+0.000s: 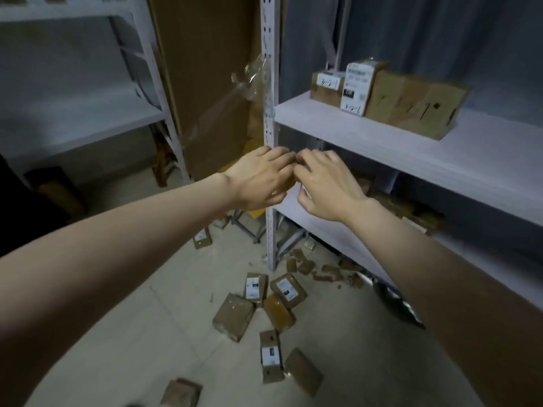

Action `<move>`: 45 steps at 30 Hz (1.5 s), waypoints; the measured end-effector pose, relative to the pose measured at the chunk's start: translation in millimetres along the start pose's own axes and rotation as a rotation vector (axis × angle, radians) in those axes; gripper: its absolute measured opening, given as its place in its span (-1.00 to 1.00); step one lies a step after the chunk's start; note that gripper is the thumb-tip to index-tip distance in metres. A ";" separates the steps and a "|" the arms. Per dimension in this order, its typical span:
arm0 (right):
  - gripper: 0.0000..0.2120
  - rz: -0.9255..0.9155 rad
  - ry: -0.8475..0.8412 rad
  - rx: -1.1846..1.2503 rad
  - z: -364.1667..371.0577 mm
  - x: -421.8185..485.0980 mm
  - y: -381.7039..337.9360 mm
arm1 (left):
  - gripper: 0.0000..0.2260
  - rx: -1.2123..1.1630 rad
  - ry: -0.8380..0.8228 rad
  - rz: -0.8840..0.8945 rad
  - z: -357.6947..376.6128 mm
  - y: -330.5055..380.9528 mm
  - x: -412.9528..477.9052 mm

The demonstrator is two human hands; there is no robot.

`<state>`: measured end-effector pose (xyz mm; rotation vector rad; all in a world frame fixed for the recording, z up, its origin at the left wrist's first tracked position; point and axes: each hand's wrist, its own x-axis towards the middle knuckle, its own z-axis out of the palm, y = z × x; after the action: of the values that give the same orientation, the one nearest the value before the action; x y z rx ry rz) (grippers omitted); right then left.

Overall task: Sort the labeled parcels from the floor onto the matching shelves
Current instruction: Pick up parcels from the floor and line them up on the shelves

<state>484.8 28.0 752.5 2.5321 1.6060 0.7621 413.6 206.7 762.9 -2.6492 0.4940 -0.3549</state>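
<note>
Both hands [258,179] round parcel [284,184] beside post [269,83]

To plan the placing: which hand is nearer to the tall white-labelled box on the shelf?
Right. The right hand is below the box, slightly left of it; the left hand is farther left, by the shelf post. Both hold a small parcel.

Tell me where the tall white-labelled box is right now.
In the head view, the white-labelled box stands on the right-hand shelf, between a small brown box on its left and a big brown carton on its right.
</note>
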 end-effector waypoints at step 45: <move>-0.61 0.702 -0.812 0.566 517.4 -82.5 -273.1 | -0.08 -0.597 -0.870 -0.872 518.8 151.7 -223.3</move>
<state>449.3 194.7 186.8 3.1284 0.7057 -0.7965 333.4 349.7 201.5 -3.0446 -0.9777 0.8226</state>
